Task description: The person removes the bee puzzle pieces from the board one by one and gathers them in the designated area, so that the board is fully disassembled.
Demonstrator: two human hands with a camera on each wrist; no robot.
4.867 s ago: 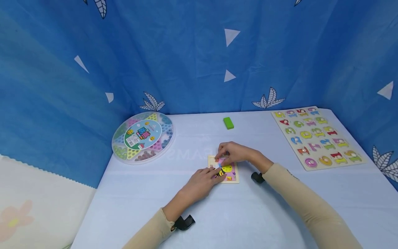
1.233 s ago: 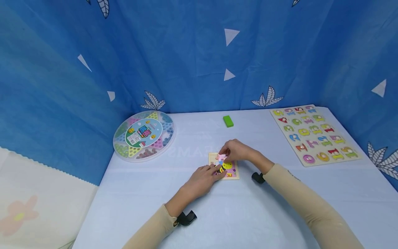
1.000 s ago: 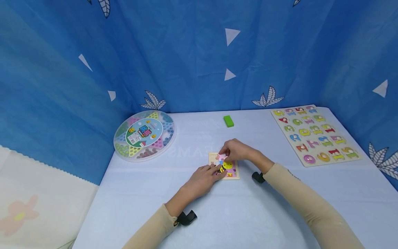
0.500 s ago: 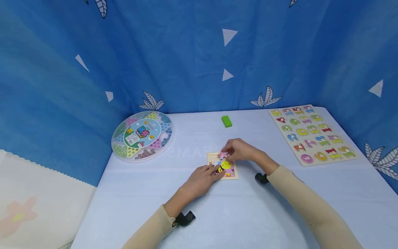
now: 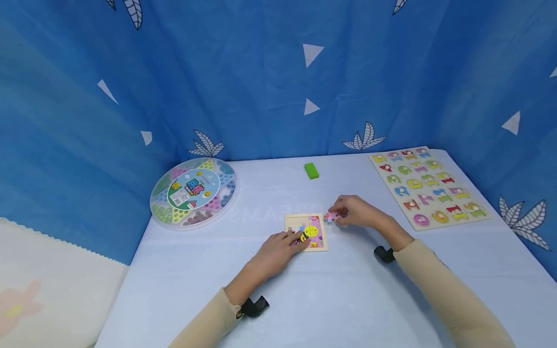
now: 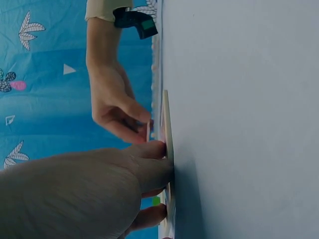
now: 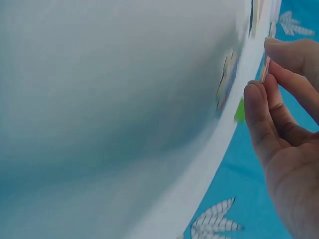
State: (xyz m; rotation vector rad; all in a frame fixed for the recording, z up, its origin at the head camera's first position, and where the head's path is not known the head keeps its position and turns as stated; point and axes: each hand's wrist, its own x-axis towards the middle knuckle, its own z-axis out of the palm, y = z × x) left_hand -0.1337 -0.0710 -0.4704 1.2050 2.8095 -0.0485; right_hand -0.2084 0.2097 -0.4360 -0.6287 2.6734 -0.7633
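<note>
A small square wooden jigsaw tray with a yellow bee picture lies mid-table. Its upper left part shows bare wood. My left hand rests on its lower left with the fingers laid over the picture, hiding some of it. To the right of the tray, my right hand pinches a pink jigsaw piece between thumb and fingertips. The right wrist view shows that piece edge-on in the fingers. A blurred, colourful flat thing with a jigsaw-like outline lies on the table near that hand.
A round clear box of Chinese checkers stands at the back left. A green block lies behind the tray. At the right is a wooden number board with coloured pieces. A blue curtain hangs behind the table.
My right hand has lifted the pink piece off the tray's upper part and carried it right, past the tray's edge. The left hand stays on the tray. The head view has shifted slightly.
</note>
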